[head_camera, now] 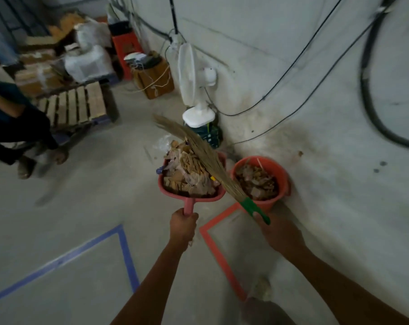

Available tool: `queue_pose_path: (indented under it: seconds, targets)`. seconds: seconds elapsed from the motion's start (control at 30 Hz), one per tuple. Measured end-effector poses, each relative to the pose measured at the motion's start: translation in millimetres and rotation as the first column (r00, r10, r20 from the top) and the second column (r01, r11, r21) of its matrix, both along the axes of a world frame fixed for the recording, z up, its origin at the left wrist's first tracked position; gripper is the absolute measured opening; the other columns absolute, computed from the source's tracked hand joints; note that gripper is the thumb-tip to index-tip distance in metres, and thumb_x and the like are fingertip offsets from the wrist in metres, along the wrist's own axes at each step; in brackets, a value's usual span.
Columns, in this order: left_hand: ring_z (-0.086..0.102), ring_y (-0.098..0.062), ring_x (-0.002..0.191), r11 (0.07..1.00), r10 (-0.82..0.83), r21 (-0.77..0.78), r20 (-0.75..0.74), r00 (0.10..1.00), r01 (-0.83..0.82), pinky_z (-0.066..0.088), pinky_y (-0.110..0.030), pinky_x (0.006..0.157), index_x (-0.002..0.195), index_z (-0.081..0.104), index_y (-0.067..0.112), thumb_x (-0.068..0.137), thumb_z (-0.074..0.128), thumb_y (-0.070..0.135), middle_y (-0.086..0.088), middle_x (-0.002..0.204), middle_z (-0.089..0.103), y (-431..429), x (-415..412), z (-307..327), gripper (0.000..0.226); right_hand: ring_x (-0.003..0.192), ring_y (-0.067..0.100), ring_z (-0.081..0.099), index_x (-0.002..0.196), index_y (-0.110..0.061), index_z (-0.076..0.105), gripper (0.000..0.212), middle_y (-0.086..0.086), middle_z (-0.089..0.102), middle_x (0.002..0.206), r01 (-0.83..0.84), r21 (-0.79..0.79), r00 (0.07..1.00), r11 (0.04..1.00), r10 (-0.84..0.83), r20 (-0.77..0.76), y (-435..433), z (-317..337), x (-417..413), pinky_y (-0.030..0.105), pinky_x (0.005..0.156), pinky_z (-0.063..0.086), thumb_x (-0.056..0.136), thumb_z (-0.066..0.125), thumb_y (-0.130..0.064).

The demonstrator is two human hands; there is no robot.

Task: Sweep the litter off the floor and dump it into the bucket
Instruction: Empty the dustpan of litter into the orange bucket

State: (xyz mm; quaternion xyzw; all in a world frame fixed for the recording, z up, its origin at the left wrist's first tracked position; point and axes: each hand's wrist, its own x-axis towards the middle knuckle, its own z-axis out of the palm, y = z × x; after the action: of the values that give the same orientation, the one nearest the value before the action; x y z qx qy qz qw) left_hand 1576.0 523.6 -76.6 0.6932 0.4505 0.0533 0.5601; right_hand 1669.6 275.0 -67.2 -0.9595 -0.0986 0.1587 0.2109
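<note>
My left hand [183, 227] grips the handle of a red dustpan [175, 195] held above the floor. The pan is heaped with brown paper and cardboard litter [189, 174]. My right hand [277, 231] holds the green handle of a straw broom [206, 156], whose bristles lie across the top of the litter pile. An orange bucket [282, 177] stands on the floor just right of the dustpan, against the wall, with litter inside it up to near the rim.
A white fan [194, 85] stands by the wall behind the dustpan, with cables running along the wall. Red tape [213, 245] and blue tape [126, 252] mark the floor. A person [16, 127] sits at the left near a wooden pallet [74, 106] and boxes.
</note>
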Motion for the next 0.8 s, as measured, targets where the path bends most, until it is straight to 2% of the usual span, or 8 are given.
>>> queue_pose_path:
  seconds: [0.1,0.2,0.4,0.57,0.7,0.8]
  targets:
    - [0.041,-0.015,0.043,0.998,-0.069,-0.01,-0.053,0.996,0.069,0.035,-0.027,0.046,0.074,0.053,0.01,0.08,0.062,0.008,-0.003,0.058,0.05,-18.4,65.2,-8.3,0.011,0.057,0.016,0.056,0.071,-0.02,0.058,0.064,-0.001,0.057,0.063,0.061,-0.037,0.997,0.997,-0.063,-0.054,-27.4,-1.6,48.5,0.028,0.051,0.038,0.095,0.032,-0.073]
    - [0.042,-0.018,0.044,0.992,-0.126,-0.029,-0.105,0.986,0.123,0.036,-0.027,0.045,0.073,0.055,0.01,0.075,0.062,0.013,-0.005,0.058,0.051,-31.7,123.9,-13.6,0.009,0.052,0.012,0.054,0.068,-0.021,0.057,0.065,-0.001,0.057,0.06,0.099,-0.098,0.991,0.99,-0.107,-0.081,-49.3,-6.6,95.7,0.027,0.046,0.031,0.095,0.033,-0.074]
    - [0.045,-0.018,0.041,0.965,-0.263,-0.079,-0.202,0.943,0.252,0.036,-0.025,0.042,0.07,0.057,0.007,0.084,0.063,0.006,-0.007,0.057,0.052,-44.2,215.3,-35.8,0.015,0.05,0.012,0.054,0.07,-0.021,0.056,0.061,-0.002,0.056,0.06,0.119,-0.178,0.98,0.977,-0.144,-0.137,-71.6,-19.3,166.8,0.027,0.049,0.046,0.098,0.033,-0.07]
    - [0.049,-0.019,0.041,0.922,-0.386,-0.119,-0.323,0.864,0.368,0.039,-0.025,0.042,0.073,0.06,0.007,0.085,0.064,0.008,-0.006,0.057,0.055,-33.9,284.1,-71.2,0.013,0.051,0.012,0.055,0.07,-0.022,0.053,0.059,-0.002,0.056,0.062,0.143,-0.255,0.966,0.956,-0.191,-0.175,-76.2,-49.9,215.4,0.027,0.049,0.048,0.098,0.032,-0.069]
    - [0.057,-0.02,0.05,0.879,-0.472,-0.144,-0.402,0.785,0.455,0.045,-0.028,0.051,0.072,0.061,0.01,0.085,0.066,0.018,-0.005,0.061,0.06,-22.2,339.8,-107.0,0.015,0.049,0.012,0.05,0.07,-0.021,0.052,0.057,-0.003,0.053,0.061,0.18,-0.292,0.939,0.939,-0.252,-0.234,-75.2,-82.3,252.8,0.025,0.048,0.044,0.099,0.034,-0.067]
    - [0.061,-0.022,0.065,0.85,-0.526,-0.202,-0.401,0.75,0.487,0.051,-0.03,0.061,0.078,0.059,0.016,0.095,0.058,0.032,-0.001,0.07,0.061,-18.2,383.1,-131.1,0.023,0.048,0.01,0.048,0.073,-0.021,0.055,0.056,-0.005,0.052,0.06,0.204,-0.341,0.905,0.918,-0.31,-0.292,-71.8,-110.0,278.4,0.025,0.05,0.048,0.1,0.034,-0.066]
